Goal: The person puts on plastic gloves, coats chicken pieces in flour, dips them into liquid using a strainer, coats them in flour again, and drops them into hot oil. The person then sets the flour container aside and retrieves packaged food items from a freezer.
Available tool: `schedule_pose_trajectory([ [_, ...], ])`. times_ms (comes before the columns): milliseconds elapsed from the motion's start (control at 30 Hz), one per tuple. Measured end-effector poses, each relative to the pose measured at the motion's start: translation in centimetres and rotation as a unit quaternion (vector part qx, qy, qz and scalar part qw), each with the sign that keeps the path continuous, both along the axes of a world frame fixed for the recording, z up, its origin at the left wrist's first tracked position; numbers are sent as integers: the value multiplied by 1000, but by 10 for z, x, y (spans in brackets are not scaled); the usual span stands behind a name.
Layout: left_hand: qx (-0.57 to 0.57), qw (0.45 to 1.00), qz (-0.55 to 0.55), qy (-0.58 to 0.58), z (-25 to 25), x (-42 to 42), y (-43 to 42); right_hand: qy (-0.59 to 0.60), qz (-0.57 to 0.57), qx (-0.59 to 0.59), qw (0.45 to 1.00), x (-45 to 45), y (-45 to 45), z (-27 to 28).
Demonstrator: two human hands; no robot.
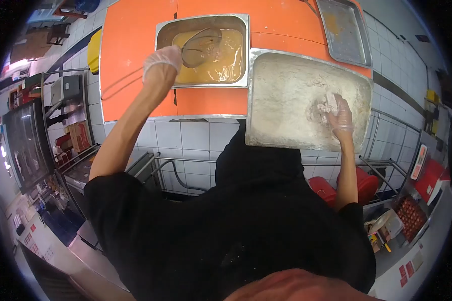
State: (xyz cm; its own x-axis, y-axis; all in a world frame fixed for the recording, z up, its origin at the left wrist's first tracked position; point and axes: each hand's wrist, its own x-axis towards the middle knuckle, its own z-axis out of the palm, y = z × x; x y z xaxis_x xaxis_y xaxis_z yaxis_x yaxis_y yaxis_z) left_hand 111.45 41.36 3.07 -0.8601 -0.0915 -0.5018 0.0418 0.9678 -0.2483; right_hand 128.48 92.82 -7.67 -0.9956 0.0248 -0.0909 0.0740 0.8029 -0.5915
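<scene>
Head view: wire strainer point(202, 48) within left fingers point(173, 51) (gloved).

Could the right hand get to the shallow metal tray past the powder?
Probably yes: the right hand would have to lift over the powder pan, but nothing tall seems to stand before the shallow metal tray.

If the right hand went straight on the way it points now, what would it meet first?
Probably the loose white powder ahead of the right hand; if it skims above that, the far rim of the large metal tray. Its height is unclear.
</scene>
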Motion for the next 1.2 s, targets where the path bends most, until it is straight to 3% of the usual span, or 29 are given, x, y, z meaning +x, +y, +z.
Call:
schedule_pose_trajectory([
  [200, -12, 999, 37, 17, 16, 13, -7, -6, -15, 34, 999, -2, -6, 5],
  [300, 4, 996, 78, 42, 4, 21, -32, -68, -129, -51, 988, -6, -16, 24],
  [400, 10, 997, 64, 47, 3, 11, -32, -10, -123, -22, 992, -6, -14, 39],
  [467, 35, 998, 53, 29, 0, 22, -35, -48, -129, -102, 985, -7, -2, 25],
  [533, 85, 995, 39, 30, -25, 13, -44, -58, -131, -133, 981, -8, -1, 13],
  [633, 167, 976, -141, 5, -108, 3, -86, -56, -138, -152, 977, -5, -8, 8],
  [667, 149, 982, -119, 0, -124, 2, -92, -67, -140, -189, 970, -5, -15, 13],
  [767, 63, 997, -49, 12, -117, -1, -83, -60, -132, -222, 964, -1, -11, -4],
  [833, -30, 999, 12, 43, -36, 16, -36, -70, -137, -219, 964, 2, -12, -3],
  [933, -79, 995, -9, 55, 6, 18, -29, -109, -163, -217, 956, -3, -25, 33],
  [1033, 1, 991, 108, 80, 39, 21, -56, -105, -193, -180, 959, -8, -21, 53],
  [1133, -9, 985, -118, 128, -8, 49, -120, -63, -147, -101, 982, -12, -16, 68],
  [1200, 162, 972, 110, 127, 1, 69, -96, -48, -55, -121, 990, -28, -13, 74],
])
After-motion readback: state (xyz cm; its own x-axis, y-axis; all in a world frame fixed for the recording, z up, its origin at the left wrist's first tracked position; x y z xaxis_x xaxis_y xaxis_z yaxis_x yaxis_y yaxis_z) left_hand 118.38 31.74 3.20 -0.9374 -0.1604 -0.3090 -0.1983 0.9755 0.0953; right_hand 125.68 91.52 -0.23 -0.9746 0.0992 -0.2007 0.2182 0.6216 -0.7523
